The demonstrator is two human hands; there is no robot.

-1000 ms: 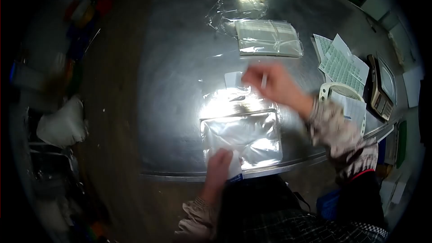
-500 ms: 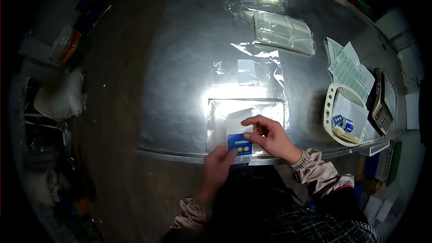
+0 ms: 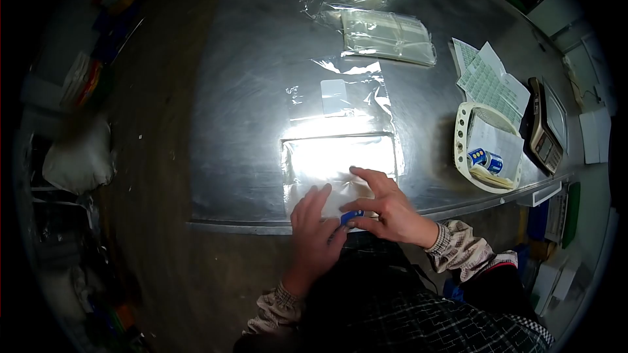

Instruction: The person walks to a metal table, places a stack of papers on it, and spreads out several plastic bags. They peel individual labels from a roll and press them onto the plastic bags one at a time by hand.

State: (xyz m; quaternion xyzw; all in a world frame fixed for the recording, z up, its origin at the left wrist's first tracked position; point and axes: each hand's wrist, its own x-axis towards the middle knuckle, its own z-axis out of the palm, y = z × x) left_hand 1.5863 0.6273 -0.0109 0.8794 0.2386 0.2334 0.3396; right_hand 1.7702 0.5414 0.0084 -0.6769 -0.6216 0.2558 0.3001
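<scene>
Blue label [image 3: 351, 218]: at the surface's near edge, over the near side of the shiny film pack [image 3: 301, 165], between the two hands.
Right hand [image 3: 386, 209]: thumb and a finger narrow about the label, forefinger reaching out over the pack; whether pinching, cannot tell.
Left hand [image 3: 314, 225]: fingers extended, close together, over the pack's near left corner; thumb beside the label, grip cannot tell.
Pale card [image 3: 334, 97]: just beyond the pack's far edge.
Bag bundle [image 3: 388, 38]: toward the surface's far edge.
White basket [image 3: 460, 137]: near right corner, beside scale [image 3: 551, 153].
</scene>
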